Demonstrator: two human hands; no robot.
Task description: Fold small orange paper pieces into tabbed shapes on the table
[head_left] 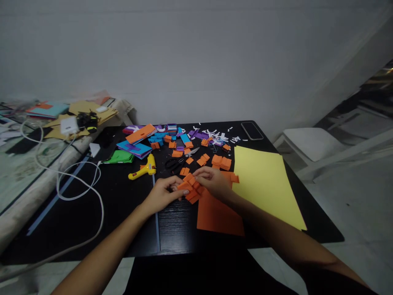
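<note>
Several folded orange paper pieces (pixel 190 189) are bunched between my two hands, above the near middle of the black table. My left hand (pixel 164 192) grips them from the left, thumb on top. From the right, my right hand (pixel 213 180) pinches their upper edge, its fingertips partly hidden. An orange sheet (pixel 219 217) lies under my right wrist. Black-handled scissors (pixel 181 159) rest just beyond my hands. More small orange folded pieces (pixel 221 162) are scattered around them, some stacked.
A yellow glue gun (pixel 143 168) lies left of my hands. Yellow sheets (pixel 267 184) cover the right side. Farther back are a phone (pixel 251 130), white paper scraps (pixel 215 135) and colored paper stacks (pixel 138 143). A white cable (pixel 100 200) loops across the left; a white chair (pixel 307 143) stands right.
</note>
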